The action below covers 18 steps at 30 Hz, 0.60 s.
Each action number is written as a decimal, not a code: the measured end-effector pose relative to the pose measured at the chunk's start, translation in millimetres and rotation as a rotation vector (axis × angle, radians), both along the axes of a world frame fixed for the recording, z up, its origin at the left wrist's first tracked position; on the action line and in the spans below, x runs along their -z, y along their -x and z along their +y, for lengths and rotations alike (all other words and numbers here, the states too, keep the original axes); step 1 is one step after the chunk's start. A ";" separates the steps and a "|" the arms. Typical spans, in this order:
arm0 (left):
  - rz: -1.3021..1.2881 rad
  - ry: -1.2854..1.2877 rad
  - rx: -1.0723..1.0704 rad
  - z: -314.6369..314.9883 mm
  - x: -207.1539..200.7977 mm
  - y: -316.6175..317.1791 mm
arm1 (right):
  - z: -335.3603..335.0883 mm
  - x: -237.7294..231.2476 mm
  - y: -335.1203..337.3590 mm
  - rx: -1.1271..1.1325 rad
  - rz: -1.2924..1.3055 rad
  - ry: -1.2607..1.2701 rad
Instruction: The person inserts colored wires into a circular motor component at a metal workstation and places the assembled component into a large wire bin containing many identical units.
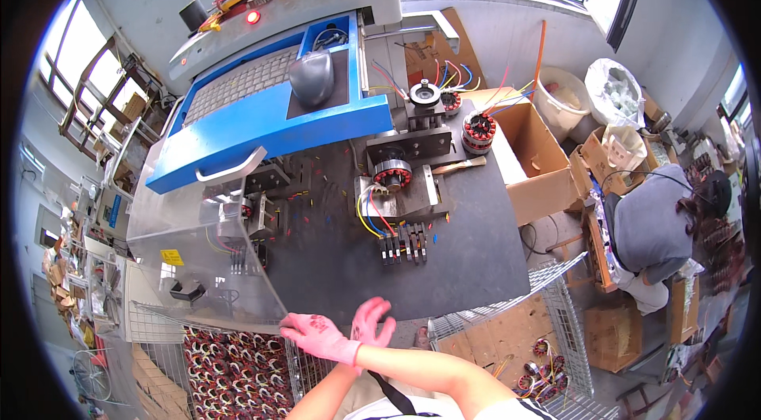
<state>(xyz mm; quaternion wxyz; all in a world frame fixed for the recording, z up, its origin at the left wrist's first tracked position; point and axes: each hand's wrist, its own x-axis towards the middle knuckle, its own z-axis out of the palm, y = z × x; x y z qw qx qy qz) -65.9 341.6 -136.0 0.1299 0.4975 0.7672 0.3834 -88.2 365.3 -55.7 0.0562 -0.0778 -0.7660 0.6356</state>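
Observation:
My forearms cross in front of the machine, and both hands wear pink gloves. My right hand reaches over to the left, its fingers stretched out at the lower corner of a clear plastic cover. Whether they press on the cover I cannot tell. My left hand is beside it, fingers apart and holding nothing, at the front edge of the dark worktable. Farther back, a motor stator with red-and-black windings sits in a metal fixture. Its yellow, blue and red wires run to a row of black clips.
Another stator stands on the table's right side. A blue drawer holds a keyboard and a mouse. Below are wire baskets, one with many stators. A cardboard box stands at right; a person works beyond it.

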 end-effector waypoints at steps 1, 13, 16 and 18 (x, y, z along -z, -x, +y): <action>-0.012 -0.011 0.124 -21.7 -6.1 -9.3 | 5.4 4.3 -7.1 0.034 0.013 -0.054; 0.015 0.071 -0.367 -221.6 -11.8 70.7 | 118.6 13.4 -224.3 1.189 0.063 0.218; 0.192 0.010 -0.340 -213.6 -18.5 123.9 | 161.7 34.3 -252.4 1.585 0.032 0.130; 0.278 -0.013 -0.310 -203.5 -22.1 162.6 | 187.1 43.4 -267.1 1.693 0.126 0.091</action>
